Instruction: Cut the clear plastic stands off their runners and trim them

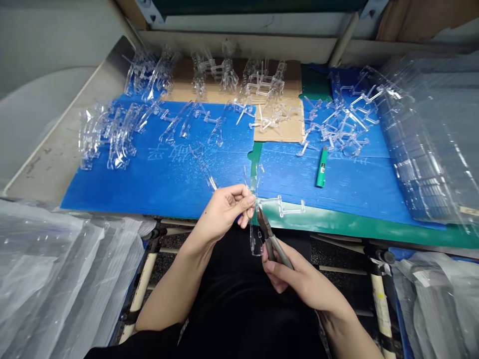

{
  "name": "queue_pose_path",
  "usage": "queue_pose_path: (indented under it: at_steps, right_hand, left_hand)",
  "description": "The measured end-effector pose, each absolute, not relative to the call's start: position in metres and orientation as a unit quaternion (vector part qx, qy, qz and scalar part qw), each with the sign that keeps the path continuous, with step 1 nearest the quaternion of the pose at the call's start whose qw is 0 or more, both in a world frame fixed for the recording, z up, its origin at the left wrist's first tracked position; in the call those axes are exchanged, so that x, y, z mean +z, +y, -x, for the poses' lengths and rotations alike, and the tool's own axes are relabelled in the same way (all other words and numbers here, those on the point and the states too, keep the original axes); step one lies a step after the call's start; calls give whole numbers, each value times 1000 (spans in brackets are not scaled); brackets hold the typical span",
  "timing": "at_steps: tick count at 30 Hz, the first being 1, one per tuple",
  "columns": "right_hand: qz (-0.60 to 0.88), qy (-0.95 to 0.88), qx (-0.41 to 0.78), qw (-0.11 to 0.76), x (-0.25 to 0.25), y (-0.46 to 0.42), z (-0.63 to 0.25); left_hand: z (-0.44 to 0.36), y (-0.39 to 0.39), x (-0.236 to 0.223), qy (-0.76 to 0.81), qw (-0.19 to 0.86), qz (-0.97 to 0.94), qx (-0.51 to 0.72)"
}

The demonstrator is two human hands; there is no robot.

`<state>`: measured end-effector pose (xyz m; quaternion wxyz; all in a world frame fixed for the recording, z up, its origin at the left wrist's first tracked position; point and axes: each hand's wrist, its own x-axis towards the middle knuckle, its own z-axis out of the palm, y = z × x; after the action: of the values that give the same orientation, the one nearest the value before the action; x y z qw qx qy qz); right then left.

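At centre, left hand (231, 207) pinching clear plastic (253, 234)

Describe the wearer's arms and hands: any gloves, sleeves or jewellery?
The left hand and right hand are both bare, with no gloves, rings or watch showing. The left forearm is uncovered below a black sleeve; the right forearm is uncovered as far as the view reaches, so I cannot tell its sleeve.

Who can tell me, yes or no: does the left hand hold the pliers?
No, the pliers are in the right hand.
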<state>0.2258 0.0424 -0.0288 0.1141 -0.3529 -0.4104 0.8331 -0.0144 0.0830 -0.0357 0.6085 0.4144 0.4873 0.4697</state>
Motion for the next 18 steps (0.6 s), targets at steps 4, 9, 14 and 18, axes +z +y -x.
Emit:
queue_pose_path:
  at_steps: [4, 9, 14, 18]
  right_hand:
    - [341, -381, 839, 186, -24, 84, -218]
    - [461, -467, 719, 230, -8, 172, -229]
    - [681, -513, 461, 247, -8, 198, -291]
    - [820, -483, 220, 215, -22, 200, -339]
  left_hand:
    - [0, 145, -20, 516, 577, -443, 453]
    - [-30, 267, 14, 570, 521, -518, 367]
    - [-17, 304, 28, 603, 476, -561, 309]
    - [9, 266, 19, 605, 475, -572, 286]
